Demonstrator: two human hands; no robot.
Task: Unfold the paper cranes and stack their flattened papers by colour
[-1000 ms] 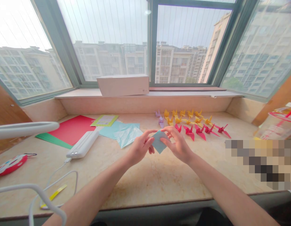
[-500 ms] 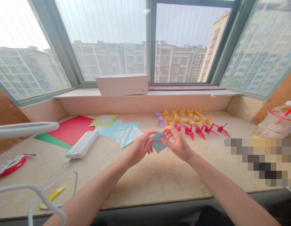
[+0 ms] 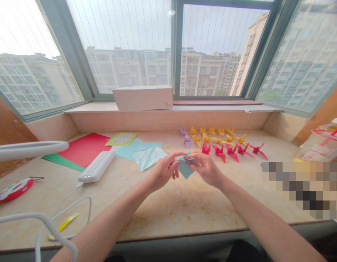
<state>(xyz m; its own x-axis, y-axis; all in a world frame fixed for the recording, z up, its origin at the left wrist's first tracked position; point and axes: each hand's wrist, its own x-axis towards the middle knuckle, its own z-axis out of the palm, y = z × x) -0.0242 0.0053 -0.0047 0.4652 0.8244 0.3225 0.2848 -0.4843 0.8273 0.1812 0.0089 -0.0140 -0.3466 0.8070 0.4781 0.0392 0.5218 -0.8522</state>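
Between my two hands is a small piece of folded light blue origami paper (image 3: 186, 171), held just above the counter with one corner pointing down toward me. My left hand (image 3: 165, 169) pinches its left edge between thumb and fingers. On the other side, my right hand (image 3: 207, 168) grips the upper right part, thumb in front, where a fold stands up. Beyond my right hand stand rows of folded paper cranes: red ones (image 3: 219, 153) nearest, yellow ones (image 3: 205, 137) behind, and lilac ones (image 3: 187, 141) at the left. A creased light blue sheet (image 3: 149, 157) lies left of my hands.
Left on the counter (image 3: 185, 214) are red paper (image 3: 88, 149), green paper (image 3: 63, 162), a yellow-green packet (image 3: 121, 139), a white power bank (image 3: 96, 168) with a cable, and a red-and-white case (image 3: 17, 190). A white box (image 3: 143, 99) sits on the sill. A plastic cup (image 3: 320, 145) stands right.
My right hand's fingers have shifted on the blue paper, and its top fold now stands up more. A red crane behind my hand shows more fully. The view has moved slightly.
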